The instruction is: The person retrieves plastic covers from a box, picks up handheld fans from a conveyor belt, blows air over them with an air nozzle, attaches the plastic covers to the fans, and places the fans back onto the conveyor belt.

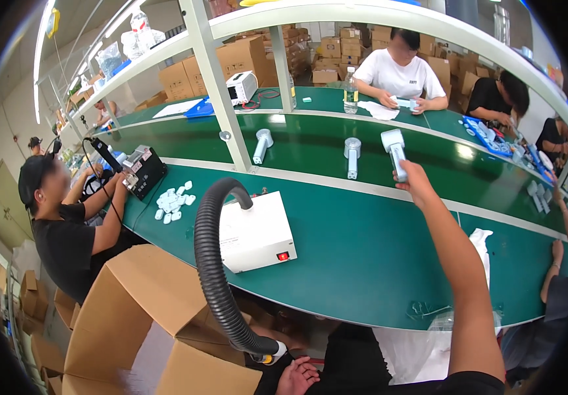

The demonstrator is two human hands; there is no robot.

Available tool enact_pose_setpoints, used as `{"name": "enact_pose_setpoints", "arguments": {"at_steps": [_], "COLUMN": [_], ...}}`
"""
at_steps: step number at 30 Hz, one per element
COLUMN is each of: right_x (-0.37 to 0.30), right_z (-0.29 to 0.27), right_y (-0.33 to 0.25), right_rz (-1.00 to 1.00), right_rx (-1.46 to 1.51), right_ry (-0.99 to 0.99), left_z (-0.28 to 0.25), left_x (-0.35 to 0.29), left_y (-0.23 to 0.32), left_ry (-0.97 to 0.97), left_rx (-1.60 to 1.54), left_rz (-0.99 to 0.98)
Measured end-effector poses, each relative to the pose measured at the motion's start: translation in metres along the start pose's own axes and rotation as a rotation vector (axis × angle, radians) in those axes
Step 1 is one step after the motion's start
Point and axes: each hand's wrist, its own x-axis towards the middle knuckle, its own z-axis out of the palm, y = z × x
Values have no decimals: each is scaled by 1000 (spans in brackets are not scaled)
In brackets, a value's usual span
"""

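My right hand (417, 184), arm stretched far forward, has its fingers closed round the lower end of a pale blue handheld device (394, 146) with a wide head and straight handle. It is over the far green strip beyond the pale rail. Two similar devices, one in the middle (353, 158) and one farther left (262, 146), lie on that strip. Low in the view, my left hand (298, 376) rests palm up, fingers loosely curled and apart, holding nothing. Beside it is the end of a black corrugated hose (209, 257), which rises to a white box-shaped machine (257, 230).
An open cardboard box (146, 289) stands at the lower left. Small pale parts (174, 202) lie in a pile near a co-worker at left. A metal post (215, 85) rises from the rail. A white cloth (481, 253) and clear plastic bag (445, 320) are at right.
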Motion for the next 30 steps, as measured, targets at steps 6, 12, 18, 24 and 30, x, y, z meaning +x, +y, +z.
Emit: {"name": "enact_pose_setpoints", "arguments": {"at_steps": [6,12,18,24,30], "right_x": [-208,-331,-370,-382,-383], "right_z": [18,47,52,55,59], "right_y": [-61,-80,-48,-43,-25], "right_rz": [140,587,690,760,399], "right_rx": [64,-59,-97,-71,-279], "right_ry": [-494,-908,-1023,-1095,-1221], "left_z": [-12,95,159,147,129], "left_x": [-8,2,-13,-33,-37], "left_y": [0,29,41,38,36], "left_ry": [-63,-313,-181,-224,-310], "left_rx": [359,416,299,550,612], "left_rz": [-73,63,280,323,319]}}
